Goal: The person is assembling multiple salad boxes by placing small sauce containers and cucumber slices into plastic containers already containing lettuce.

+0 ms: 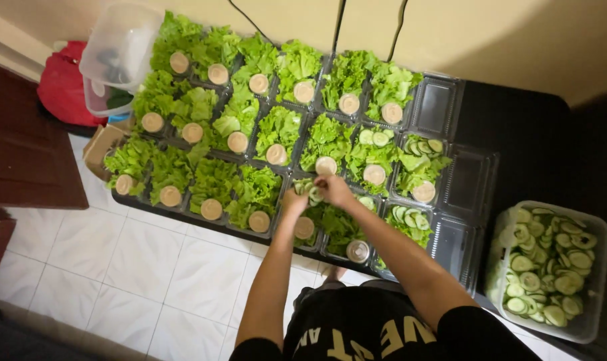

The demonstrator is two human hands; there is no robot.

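Both hands (315,190) pinch cucumber slices (310,190) over the lettuce tray (305,207) at desk centre – fan slices flat, clear of the sauce cup (304,228) at 6 o'clock – tub (549,267) sits at 3 o'clock.

You count about twenty lettuce trays (213,179) on worktop (551,154), in three rows: six, seven, seven. Sauce cups (211,209): nineteen visible, one per tray; last tray's cup not seen. Trays with cucumber slices (417,146): at least four. Open lids (465,178) at right: three. Cucumber tub (601,281): one. Clear tubs (119,43) top left: two. Cables (337,23): three. Left hand (293,199), right hand (333,189): two.
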